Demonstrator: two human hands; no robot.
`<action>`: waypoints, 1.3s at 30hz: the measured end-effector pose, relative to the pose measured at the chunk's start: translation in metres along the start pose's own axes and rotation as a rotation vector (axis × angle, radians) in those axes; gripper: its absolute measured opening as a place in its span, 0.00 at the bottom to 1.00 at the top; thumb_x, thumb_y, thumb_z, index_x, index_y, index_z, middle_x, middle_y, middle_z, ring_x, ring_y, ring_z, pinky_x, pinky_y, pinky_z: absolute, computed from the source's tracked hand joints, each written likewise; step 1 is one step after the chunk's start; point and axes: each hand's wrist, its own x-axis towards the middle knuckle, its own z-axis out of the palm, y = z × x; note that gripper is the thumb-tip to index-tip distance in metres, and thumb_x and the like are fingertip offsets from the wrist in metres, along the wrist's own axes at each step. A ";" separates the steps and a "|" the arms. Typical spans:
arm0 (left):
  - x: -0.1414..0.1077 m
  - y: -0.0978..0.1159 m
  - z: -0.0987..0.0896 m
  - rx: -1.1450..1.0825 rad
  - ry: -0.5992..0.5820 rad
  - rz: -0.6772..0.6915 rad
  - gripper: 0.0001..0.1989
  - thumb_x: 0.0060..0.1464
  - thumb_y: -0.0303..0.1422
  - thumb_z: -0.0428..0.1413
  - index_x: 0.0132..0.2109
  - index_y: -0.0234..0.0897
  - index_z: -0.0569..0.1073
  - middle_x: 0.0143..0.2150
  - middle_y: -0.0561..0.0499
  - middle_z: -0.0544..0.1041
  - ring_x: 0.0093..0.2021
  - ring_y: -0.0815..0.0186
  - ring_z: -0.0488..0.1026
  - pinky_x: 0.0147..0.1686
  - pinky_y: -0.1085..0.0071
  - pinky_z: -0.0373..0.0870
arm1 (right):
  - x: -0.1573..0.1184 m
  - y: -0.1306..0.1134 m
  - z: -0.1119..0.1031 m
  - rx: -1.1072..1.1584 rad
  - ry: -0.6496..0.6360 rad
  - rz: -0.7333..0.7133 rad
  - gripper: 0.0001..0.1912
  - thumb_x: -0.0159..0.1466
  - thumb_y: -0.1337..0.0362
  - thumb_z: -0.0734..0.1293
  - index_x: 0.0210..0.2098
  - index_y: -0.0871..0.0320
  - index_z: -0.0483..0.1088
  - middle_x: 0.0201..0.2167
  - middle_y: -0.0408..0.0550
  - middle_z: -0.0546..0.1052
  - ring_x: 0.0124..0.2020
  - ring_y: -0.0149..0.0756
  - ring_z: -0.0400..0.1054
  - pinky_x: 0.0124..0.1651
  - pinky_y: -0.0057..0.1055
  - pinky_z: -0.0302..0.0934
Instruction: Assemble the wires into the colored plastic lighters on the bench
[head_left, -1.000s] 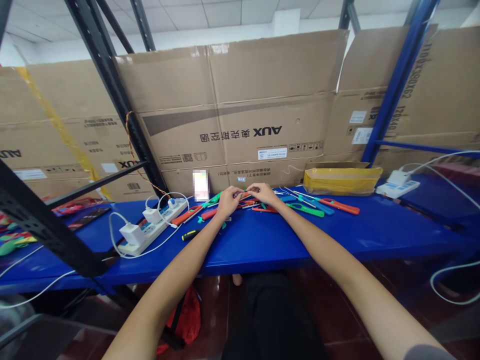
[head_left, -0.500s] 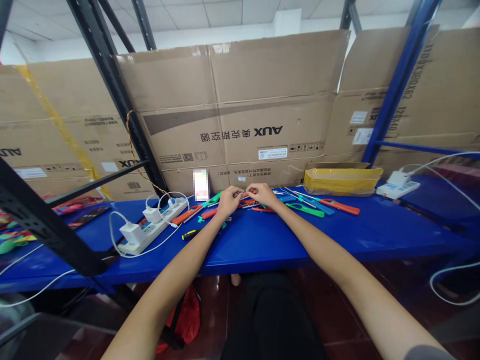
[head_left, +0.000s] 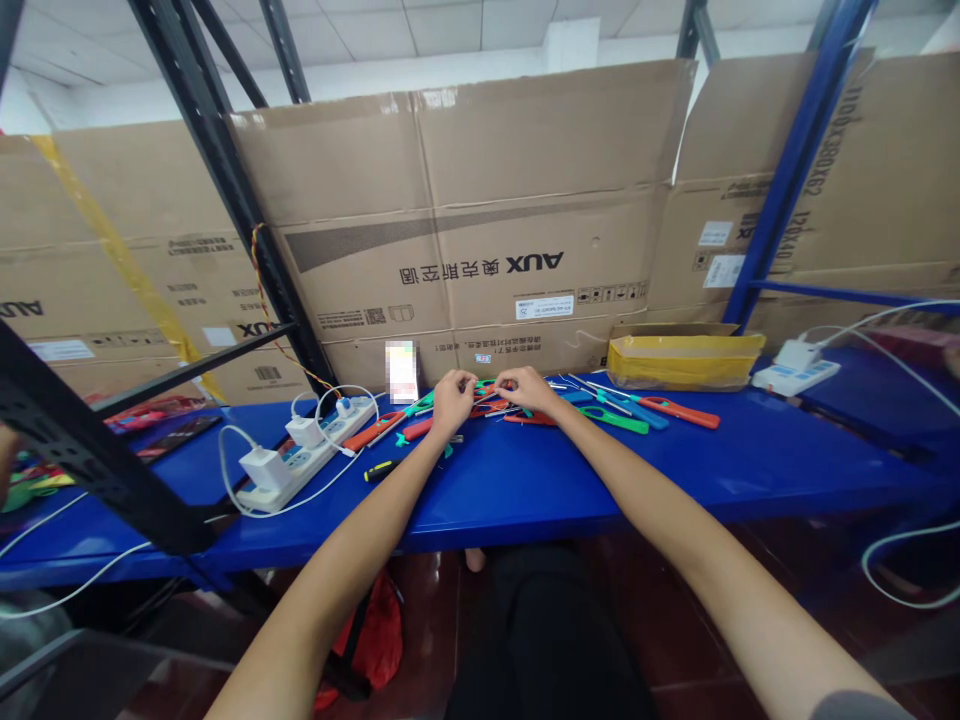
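My left hand (head_left: 453,400) and my right hand (head_left: 528,390) hover close together over a pile of long-nosed lighters at the back of the blue table. Both have their fingers pinched. A small orange-red bit shows at my right fingertips; what each hand holds is too small to make out. Beneath them lie red and green lighters, partly hidden by the hands. Left of my left hand is an orange lighter (head_left: 373,431). To the right lie a green lighter (head_left: 616,419), a blue lighter (head_left: 651,415) and a red lighter (head_left: 686,413).
A yellow-and-black screwdriver (head_left: 382,470) lies by my left forearm. Further left, a white power strip (head_left: 304,462) carries plugs and cables. A blurred-out screen (head_left: 402,372) leans against the cardboard (head_left: 480,160). A yellow-taped box (head_left: 684,362) stands at the back right. Part of another person shows at the left edge.
My hands have drawn slightly apart, the left one moving a little leftward. More of the green and red lighters shows between them. Part of another person has come in at the left edge.
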 end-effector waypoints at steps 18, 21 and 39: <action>0.000 0.005 0.000 -0.141 -0.047 -0.012 0.01 0.58 0.29 0.63 0.36 0.38 0.79 0.35 0.50 0.81 0.35 0.64 0.76 0.41 0.68 0.73 | 0.006 0.006 0.002 0.390 0.063 0.196 0.14 0.68 0.62 0.58 0.48 0.55 0.71 0.45 0.47 0.75 0.36 0.35 0.65 0.42 0.30 0.64; 0.000 0.005 -0.001 -0.146 -0.055 -0.021 0.02 0.60 0.30 0.62 0.37 0.38 0.79 0.34 0.51 0.81 0.35 0.63 0.76 0.41 0.67 0.74 | 0.008 0.011 0.003 0.396 0.078 0.261 0.12 0.68 0.63 0.56 0.41 0.55 0.70 0.39 0.45 0.73 0.33 0.36 0.62 0.40 0.30 0.62; -0.003 0.007 -0.002 -0.170 -0.148 -0.017 0.07 0.67 0.34 0.52 0.39 0.41 0.72 0.26 0.57 0.73 0.28 0.65 0.70 0.36 0.70 0.67 | 0.011 0.006 0.008 0.613 -0.016 0.246 0.13 0.63 0.65 0.56 0.45 0.53 0.66 0.22 0.35 0.60 0.24 0.35 0.54 0.32 0.29 0.54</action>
